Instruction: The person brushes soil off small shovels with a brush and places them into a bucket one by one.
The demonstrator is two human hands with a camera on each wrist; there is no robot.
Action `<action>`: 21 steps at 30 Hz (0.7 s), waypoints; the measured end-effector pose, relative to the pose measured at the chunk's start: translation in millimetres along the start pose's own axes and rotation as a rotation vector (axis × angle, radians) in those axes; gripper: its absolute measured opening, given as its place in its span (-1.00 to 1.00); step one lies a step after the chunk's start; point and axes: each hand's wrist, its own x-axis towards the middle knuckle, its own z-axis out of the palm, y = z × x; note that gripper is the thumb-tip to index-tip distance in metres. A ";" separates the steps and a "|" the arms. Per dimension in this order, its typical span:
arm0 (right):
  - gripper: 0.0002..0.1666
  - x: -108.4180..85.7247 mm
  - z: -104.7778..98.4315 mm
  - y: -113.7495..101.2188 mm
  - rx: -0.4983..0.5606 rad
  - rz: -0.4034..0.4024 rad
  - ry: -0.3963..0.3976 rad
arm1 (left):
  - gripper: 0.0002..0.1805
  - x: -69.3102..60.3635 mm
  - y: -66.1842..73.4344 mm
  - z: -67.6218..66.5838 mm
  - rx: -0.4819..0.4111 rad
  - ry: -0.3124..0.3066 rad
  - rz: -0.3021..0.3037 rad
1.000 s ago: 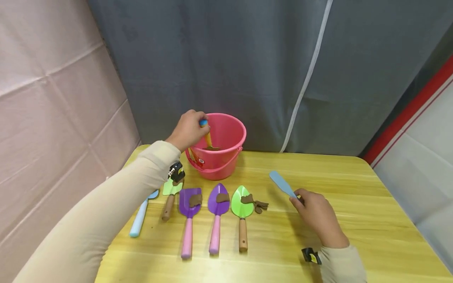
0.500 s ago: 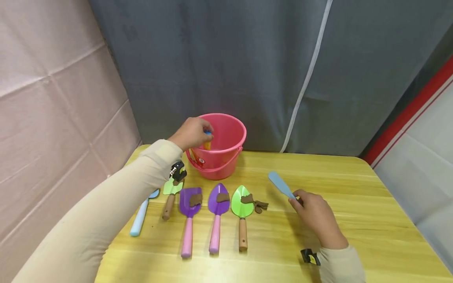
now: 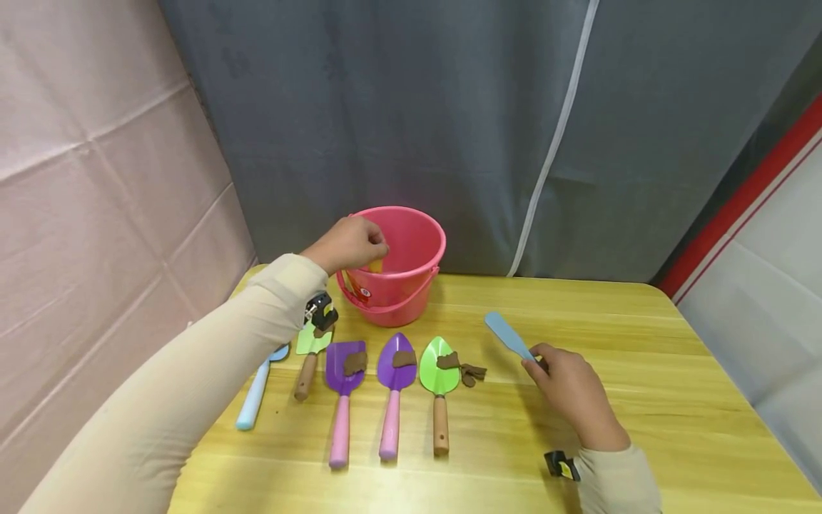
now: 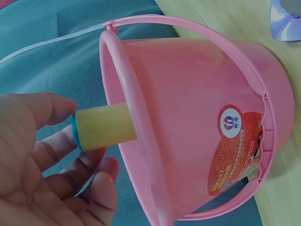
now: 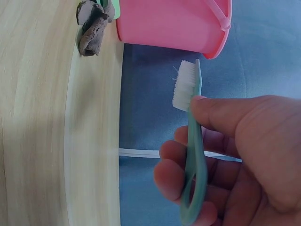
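Grey curtain [image 3: 411, 107] behind, the left hand [image 3: 349, 243] pinches a yellow handle [image 4: 106, 127] in the bucket [image 3: 394, 289], seemingly stowing it, release called for, the right hand [image 3: 574, 389] gripping a brush [image 5: 196, 150].

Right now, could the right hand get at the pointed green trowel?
Probably yes: nothing appears to stand between the right hand and the wooden handle of the pointed green trowel; the brown lumps lie at its blade. The hand holds a brush, though, which may need putting down first.
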 end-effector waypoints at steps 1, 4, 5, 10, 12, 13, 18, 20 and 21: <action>-0.73 0.1 -0.1 -0.1 0.000 0.000 -0.001 | -0.84 -0.3 0.2 0.0 -0.004 0.003 -0.006; -0.72 0.1 -1.1 0.2 -0.008 -0.001 0.003 | -0.84 -2.1 2.1 -1.3 -0.024 0.032 -0.022; -0.72 0.1 -1.6 0.4 -0.011 -0.004 0.004 | -0.84 -3.1 3.1 -2.0 -0.033 0.046 -0.025; -0.73 0.6 -3.8 0.9 -0.015 -0.005 0.007 | -0.84 -9.0 7.1 -2.3 -0.064 0.092 0.024; -0.73 0.5 -4.6 0.9 -0.011 -0.005 0.005 | -0.85 -11.2 8.7 -0.2 -0.062 0.107 0.062; -0.73 0.4 -4.8 0.8 -0.009 -0.004 0.004 | -0.86 -13.2 9.7 0.9 -0.072 0.117 0.079; -0.72 -0.4 -4.3 1.1 -0.001 -0.011 0.000 | -0.89 -31.8 18.6 10.8 -0.131 0.207 0.168; -0.72 -0.8 -4.5 1.3 -0.004 -0.011 0.003 | -0.91 -43.7 25.4 20.6 -0.156 0.203 0.204; -0.73 -0.9 -4.8 1.3 -0.005 -0.009 0.003 | -0.92 -50.2 29.1 27.2 -0.160 0.176 0.219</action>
